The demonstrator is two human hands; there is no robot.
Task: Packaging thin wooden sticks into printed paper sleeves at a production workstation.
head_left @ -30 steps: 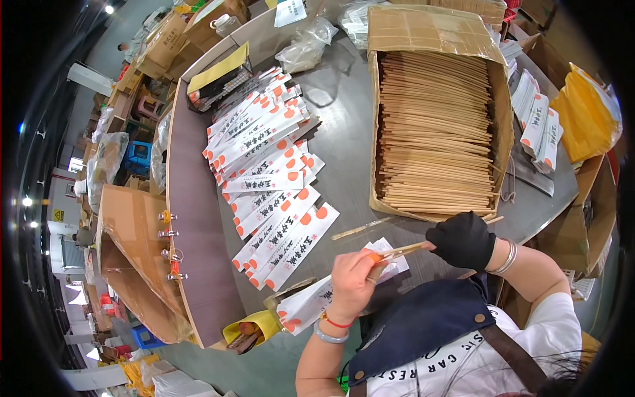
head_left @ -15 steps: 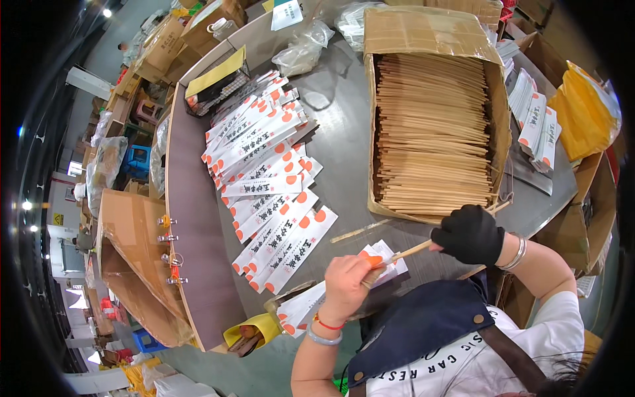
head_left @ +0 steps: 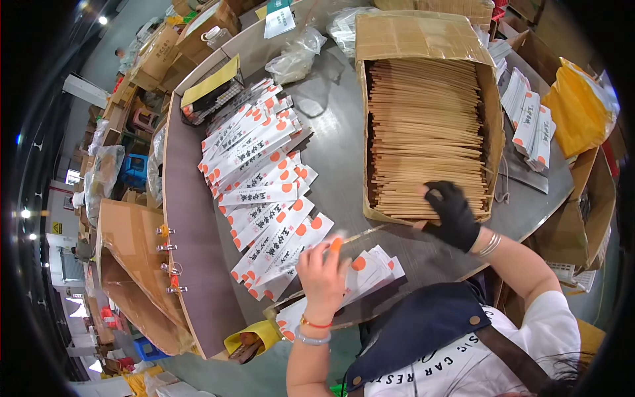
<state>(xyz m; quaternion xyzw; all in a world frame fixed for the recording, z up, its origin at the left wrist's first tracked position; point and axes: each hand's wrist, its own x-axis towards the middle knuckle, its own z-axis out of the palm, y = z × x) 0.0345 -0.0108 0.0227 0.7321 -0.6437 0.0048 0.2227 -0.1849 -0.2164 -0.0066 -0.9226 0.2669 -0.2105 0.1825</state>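
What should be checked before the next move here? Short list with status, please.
1. Carton open, sticks exposed: ok.
2. Right hand, black-gloved, open at the carton's near edge: ok.
3. Left hand empty: cannot tell, fingers blurred.
4. Near sleeves squared up: not ok, edges fanned.
5. Sleeve pile at left neatly aligned: not ok, loosely overlapping.
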